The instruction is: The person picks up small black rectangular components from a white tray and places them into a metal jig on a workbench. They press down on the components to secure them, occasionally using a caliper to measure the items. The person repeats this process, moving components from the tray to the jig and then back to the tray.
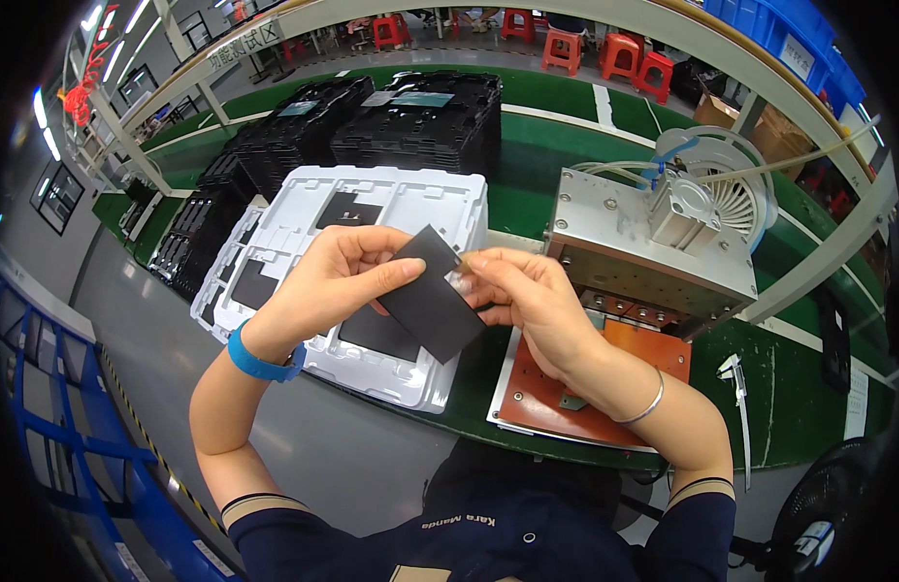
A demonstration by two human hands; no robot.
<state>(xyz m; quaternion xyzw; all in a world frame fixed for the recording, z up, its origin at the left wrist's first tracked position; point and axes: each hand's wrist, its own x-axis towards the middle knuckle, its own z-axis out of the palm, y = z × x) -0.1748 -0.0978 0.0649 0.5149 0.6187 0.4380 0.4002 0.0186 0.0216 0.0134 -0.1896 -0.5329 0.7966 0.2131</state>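
My left hand grips a flat black rectangular piece between thumb and fingers, tilted above the white tray. My right hand pinches at the piece's upper right edge, where a small tab shows between thumb and forefinger; the tab's detail is too small to tell. Below lies the white moulded plastic tray, with more flat black pieces in its pockets. Right of it stands a metal press fixture with an orange base plate, partly hidden by my right forearm.
Stacks of black trays stand behind the white tray on the green bench. A caliper lies to the right, near a black fan. A white reel sits behind the fixture. Blue racking stands on the left floor.
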